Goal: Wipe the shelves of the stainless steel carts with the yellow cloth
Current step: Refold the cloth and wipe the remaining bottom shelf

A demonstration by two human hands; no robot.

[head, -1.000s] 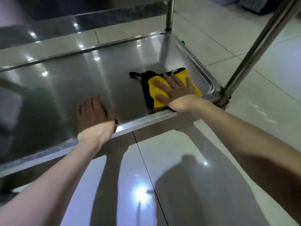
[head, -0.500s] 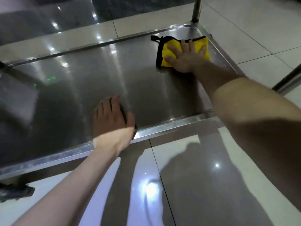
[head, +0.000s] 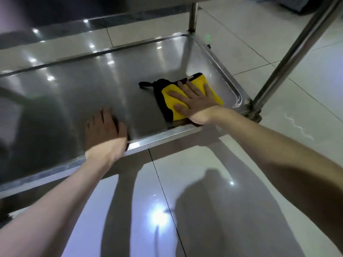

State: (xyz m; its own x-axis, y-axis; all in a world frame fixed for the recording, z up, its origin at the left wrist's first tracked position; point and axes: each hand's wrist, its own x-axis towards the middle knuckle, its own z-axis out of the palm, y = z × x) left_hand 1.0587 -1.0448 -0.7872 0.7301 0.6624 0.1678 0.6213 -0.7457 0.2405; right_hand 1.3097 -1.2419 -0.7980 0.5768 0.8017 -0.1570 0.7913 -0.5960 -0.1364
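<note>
Yellow cloth (head: 167,102) (black-edged) is lying near the right front corner of the shelf (head: 89,89); the right hand (head: 193,101) is pressing it flat-fingered, the left hand (head: 104,135) resting outspread by the front rim.

The right hand (head: 194,102) lies flat over the middle of the yellow cloth (head: 168,102), so the part beneath the palm is out of sight; the left hand (head: 104,134) sits in shadow on the shelf (head: 92,86), its fingertips smeared and hard to separate; the shelf runs off past the left edge; the near post (head: 289,52) is cut off at the top; a dark shape (head: 297,4) in the top right corner is too cropped to name.
</note>
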